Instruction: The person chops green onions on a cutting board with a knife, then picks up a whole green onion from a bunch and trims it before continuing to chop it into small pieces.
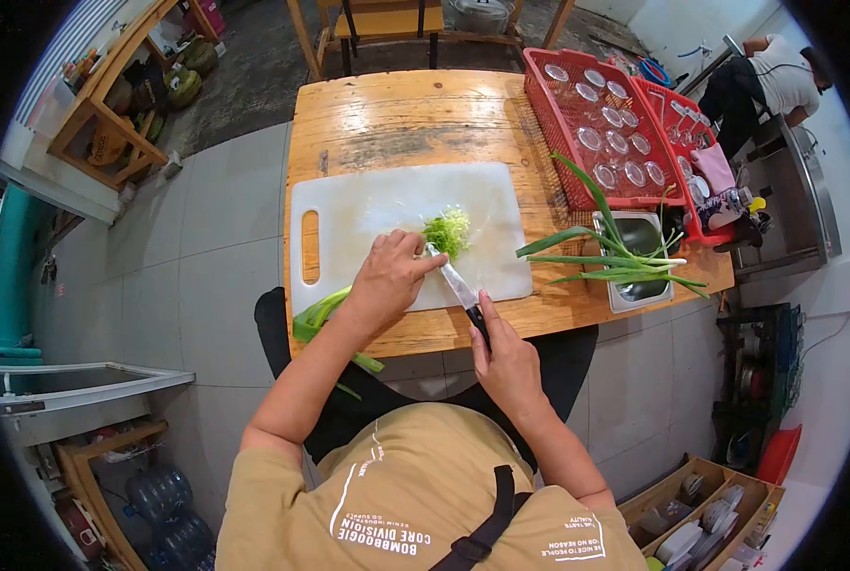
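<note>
Right hand (508, 362) grips a knife (458, 285) by its largely hidden handle. Left hand (389, 278), fingers curled, pins scallions (322, 312) to the cutting board (387, 205); their cut ends are covered. Chopped greens (447, 230) lie just beyond the blade tip.

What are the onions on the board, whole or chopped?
Partly chopped: a cut pile beside the knife, long stalks under the left hand.

Place: commercial kitchen, tiled floor (215, 238).
Prep: cutting board (377, 205) and green onions (615, 259) on a wooden surface (406, 114).
Stock: red crates (546, 133) full of glasses (618, 143), water jugs (158, 490), steel sink (82, 381).
</note>
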The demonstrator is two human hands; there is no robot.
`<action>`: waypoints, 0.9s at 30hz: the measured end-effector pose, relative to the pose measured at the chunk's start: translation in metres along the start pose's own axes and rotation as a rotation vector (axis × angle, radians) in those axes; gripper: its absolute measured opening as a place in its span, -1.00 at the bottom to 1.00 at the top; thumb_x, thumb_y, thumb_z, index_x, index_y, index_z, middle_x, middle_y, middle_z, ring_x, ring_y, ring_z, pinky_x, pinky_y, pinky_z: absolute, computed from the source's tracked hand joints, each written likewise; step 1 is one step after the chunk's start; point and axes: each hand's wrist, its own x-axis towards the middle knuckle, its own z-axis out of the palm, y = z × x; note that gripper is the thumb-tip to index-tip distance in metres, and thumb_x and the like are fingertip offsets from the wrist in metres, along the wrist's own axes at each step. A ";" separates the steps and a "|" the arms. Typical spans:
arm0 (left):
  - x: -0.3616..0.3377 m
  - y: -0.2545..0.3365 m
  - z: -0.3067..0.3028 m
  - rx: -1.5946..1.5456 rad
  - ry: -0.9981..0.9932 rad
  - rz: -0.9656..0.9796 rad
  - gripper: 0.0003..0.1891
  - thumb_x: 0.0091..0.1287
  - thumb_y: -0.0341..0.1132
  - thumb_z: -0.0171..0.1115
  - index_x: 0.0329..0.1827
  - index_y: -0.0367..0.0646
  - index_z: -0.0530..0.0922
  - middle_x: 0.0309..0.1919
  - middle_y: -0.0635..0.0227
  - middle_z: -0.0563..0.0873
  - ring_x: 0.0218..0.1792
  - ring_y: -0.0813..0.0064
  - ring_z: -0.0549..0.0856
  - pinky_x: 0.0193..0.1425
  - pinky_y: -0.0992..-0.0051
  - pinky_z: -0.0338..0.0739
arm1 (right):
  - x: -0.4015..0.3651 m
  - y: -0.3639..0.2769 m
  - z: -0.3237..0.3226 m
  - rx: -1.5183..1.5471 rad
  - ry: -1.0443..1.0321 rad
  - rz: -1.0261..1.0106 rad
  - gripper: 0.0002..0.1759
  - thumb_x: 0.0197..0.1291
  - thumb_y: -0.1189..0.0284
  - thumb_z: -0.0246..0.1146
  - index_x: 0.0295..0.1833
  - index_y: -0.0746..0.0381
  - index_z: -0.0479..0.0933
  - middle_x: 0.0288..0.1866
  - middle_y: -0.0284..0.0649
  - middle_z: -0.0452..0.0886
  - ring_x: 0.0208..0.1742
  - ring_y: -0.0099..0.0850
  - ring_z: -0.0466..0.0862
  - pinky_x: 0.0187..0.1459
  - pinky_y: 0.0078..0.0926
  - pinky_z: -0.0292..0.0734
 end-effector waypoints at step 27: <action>0.005 0.006 0.001 -0.093 0.157 -0.155 -0.76 0.41 -0.52 0.47 0.09 -0.14 0.71 -0.04 0.25 0.78 0.12 0.15 0.74 0.36 0.12 0.48 | -0.006 0.010 -0.004 0.553 -0.100 0.326 -0.69 0.79 0.30 0.26 0.34 0.33 0.60 -0.25 -0.30 0.78 -0.34 -0.62 0.61 -0.30 -0.50 0.52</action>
